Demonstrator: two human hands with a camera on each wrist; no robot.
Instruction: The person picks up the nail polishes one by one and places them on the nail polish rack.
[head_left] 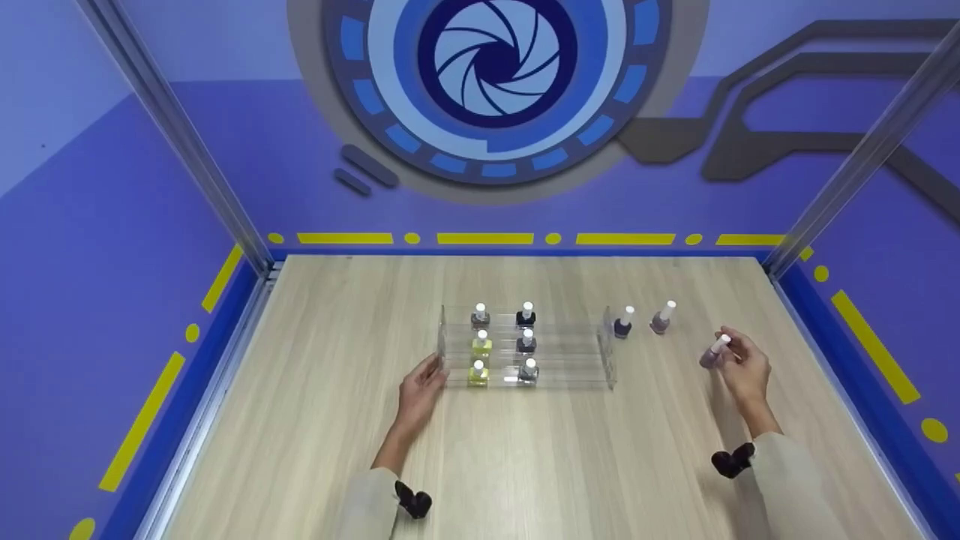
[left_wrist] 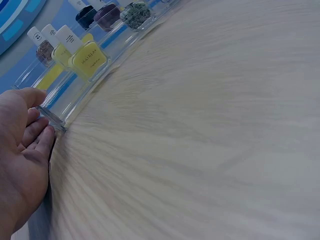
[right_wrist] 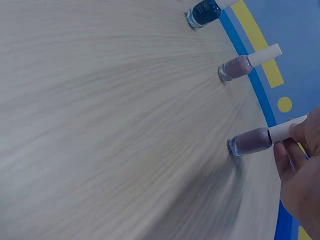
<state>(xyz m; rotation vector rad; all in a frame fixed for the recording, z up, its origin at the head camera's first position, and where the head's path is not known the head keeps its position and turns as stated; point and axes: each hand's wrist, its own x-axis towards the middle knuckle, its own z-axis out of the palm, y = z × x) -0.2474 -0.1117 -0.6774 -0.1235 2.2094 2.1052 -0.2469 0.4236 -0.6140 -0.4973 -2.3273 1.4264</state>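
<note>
Both hands were low over the wooden table (head_left: 315, 450), forearms reaching forward in pale sleeves. Fingers and thumb of the right hand (head_left: 744, 369) pinched the white cap of a mauve nail-polish bottle (head_left: 713, 352), which stood on the table at the right side, well apart from the rack; in the right wrist view its base looked to be touching the wood, though the angle made that hard to confirm. The left hand (head_left: 421, 390) lay relaxed with fingers nearly straight, fingertips (left_wrist: 42, 131) against the left end of the clear tiered rack (head_left: 570, 360) and gripping nothing.

Just beyond the held bottle, two more stood loose on the table: a pinkish bottle (head_left: 662, 318) and, nearer the rack, a dark bottle (head_left: 623, 323). Six bottles sat in two columns on the left half of the rack, among them a yellow bottle (head_left: 478, 373) on the front step, nearest the left hand.
</note>
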